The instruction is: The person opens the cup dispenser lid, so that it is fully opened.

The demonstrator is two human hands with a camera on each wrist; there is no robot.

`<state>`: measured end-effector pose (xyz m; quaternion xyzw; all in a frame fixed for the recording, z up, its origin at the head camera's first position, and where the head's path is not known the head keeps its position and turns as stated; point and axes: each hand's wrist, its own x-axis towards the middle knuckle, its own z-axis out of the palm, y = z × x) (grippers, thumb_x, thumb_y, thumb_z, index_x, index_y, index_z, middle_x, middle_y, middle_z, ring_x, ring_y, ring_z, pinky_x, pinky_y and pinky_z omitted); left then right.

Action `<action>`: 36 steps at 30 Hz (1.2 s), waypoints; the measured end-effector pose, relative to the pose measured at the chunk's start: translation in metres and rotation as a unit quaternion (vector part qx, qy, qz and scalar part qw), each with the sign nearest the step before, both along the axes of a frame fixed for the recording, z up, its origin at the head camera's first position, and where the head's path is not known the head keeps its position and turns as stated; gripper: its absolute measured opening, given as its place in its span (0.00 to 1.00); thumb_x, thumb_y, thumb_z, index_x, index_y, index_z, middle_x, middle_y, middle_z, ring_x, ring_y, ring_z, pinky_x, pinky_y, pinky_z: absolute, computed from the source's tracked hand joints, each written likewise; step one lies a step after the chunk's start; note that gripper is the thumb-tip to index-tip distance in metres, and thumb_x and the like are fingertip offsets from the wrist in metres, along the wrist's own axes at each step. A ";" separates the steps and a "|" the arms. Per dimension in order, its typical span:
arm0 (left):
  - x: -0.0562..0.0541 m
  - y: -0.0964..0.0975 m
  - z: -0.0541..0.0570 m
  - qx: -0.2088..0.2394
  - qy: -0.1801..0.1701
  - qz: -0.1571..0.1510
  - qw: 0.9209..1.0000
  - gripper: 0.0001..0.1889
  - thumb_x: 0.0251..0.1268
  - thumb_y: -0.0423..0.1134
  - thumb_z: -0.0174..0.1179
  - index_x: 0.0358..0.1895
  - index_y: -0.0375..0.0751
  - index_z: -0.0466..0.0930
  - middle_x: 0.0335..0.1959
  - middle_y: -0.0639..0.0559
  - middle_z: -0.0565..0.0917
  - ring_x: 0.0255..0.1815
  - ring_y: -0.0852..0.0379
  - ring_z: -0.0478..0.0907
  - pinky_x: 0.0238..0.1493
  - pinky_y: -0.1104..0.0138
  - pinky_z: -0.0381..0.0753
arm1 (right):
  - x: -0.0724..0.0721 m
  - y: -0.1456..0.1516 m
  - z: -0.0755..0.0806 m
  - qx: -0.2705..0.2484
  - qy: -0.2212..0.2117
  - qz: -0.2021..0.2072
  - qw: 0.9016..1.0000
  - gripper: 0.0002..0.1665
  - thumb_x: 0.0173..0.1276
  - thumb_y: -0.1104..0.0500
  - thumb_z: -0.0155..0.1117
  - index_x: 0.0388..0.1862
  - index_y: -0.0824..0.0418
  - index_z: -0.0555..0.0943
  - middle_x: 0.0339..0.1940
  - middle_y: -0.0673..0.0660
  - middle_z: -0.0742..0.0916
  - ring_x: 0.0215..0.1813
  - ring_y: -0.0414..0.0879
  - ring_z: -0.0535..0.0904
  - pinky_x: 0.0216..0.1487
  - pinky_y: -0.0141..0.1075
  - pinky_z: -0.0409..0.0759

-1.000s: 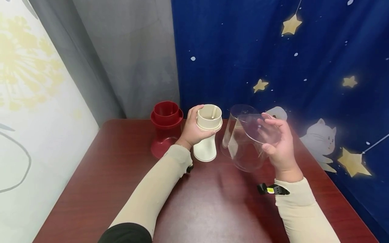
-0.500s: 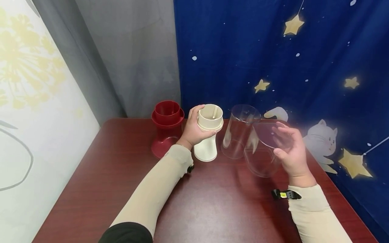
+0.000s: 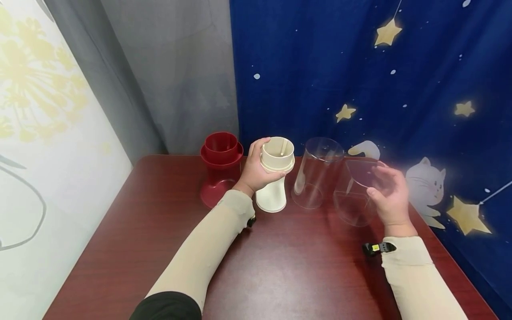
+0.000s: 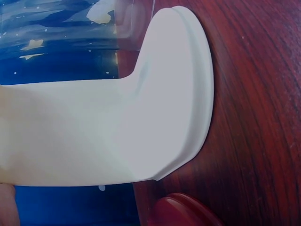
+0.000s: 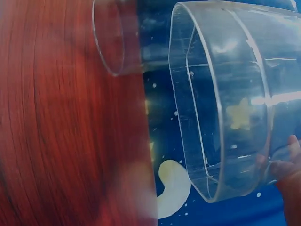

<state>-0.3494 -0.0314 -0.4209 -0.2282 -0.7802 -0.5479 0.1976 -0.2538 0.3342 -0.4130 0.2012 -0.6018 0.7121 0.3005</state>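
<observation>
My left hand (image 3: 254, 172) grips the upper collar of a cream boot-shaped plastic base (image 3: 270, 195), thumb in front and fingers round the far side. The base stands upright on the table; its flared foot (image 4: 174, 89) fills the left wrist view. My right hand (image 3: 390, 193) holds a clear plastic container (image 3: 354, 209) with a flat-sided rim, fingers behind it and thumb in front. In the right wrist view, this container's rim (image 5: 218, 113) appears raised off the table. Left of it stands a clear cylinder (image 3: 318, 178), apart from both hands.
A red boot-shaped base (image 3: 220, 178) stands just left of the cream one, behind my left wrist. All stand toward the far edge of the dark red wooden table (image 3: 280, 266). Behind hang a grey curtain (image 3: 180, 80) and a blue star-patterned curtain (image 3: 288, 53).
My right hand has moved to the right with the clear container, away from in front of the clear cylinder. The left hand keeps its hold on the cream base.
</observation>
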 end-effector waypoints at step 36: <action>-0.004 0.001 -0.002 -0.002 0.001 0.009 1.000 0.57 0.37 0.40 0.86 0.77 0.57 0.62 0.76 0.50 0.65 0.70 0.51 0.71 0.68 0.56 0.79 | -0.053 0.023 -0.040 0.108 -0.151 -0.095 0.978 0.30 0.67 0.72 0.60 0.69 0.74 0.72 0.64 0.48 0.82 0.61 0.35 0.78 0.55 0.23 0.78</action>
